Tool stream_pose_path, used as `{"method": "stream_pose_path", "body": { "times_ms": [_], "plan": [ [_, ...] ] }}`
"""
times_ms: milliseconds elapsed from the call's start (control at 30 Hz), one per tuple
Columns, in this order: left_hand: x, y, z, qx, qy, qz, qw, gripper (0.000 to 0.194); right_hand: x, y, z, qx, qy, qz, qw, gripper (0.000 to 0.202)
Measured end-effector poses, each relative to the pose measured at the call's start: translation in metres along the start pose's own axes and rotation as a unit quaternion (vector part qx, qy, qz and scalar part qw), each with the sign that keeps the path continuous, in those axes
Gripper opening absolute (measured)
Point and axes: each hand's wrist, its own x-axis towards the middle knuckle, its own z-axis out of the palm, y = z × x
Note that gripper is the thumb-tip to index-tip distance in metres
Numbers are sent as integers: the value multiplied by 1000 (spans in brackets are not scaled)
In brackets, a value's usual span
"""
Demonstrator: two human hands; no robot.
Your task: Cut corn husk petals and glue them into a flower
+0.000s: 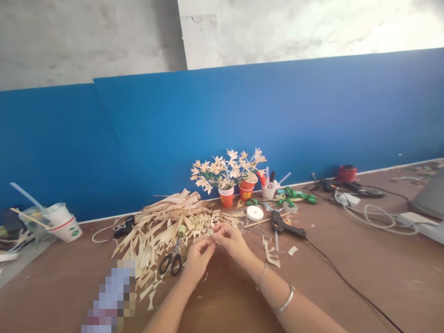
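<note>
My left hand [199,260] and my right hand [231,241] meet over the table, each with thumb and fingers pinched together. Whatever lies between the fingertips is too small to make out. Just beyond and to the left spreads a heap of dry, pale husk strips [163,222]. Black-handled scissors [171,262] lie beside my left hand, partly over loose scraps. Past my right hand are a white spool [255,212] and a black glue gun [286,225], its cord trailing toward the near right.
Pale handmade flowers [222,169] stand in red cups [226,198] near the blue partition [243,111]. Beside them are a pen cup [268,190] and green tape [301,196]. White cables [378,217] lie right; a paper cup [67,230] stands left. A pixelated patch covers the lower left.
</note>
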Motion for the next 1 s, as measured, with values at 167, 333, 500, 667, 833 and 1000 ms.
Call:
{"method": "stream_pose_path", "body": {
  "times_ms": [167, 333, 500, 667, 833, 1000],
  "plan": [
    [-1, 1, 1, -7, 8, -8, 1000, 16, -1, -2, 1, -12, -12, -6, 1000, 29],
    [-1, 3, 1, -9, 21, -14, 1000, 21, -4, -8, 2, -33, -16, -11, 999, 31],
    [-1, 0, 0, -63, 18, -59, 996, 22, -5, -10, -2, 1, -90, 16, 996, 29],
    [-1, 1, 0, -53, 17, -56, 997, 19, -2, -4, -4, 33, -42, 23, 998, 31],
    [-1, 3, 2, 2, 34, -22, 999, 20, -2, 0, 0, 20, -3, 11, 1000, 33],
    [-1, 0, 4, 59, 69, 10, 996, 18, -1, 1, 1, 2, 12, 6, 1000, 36]
  ]
}}
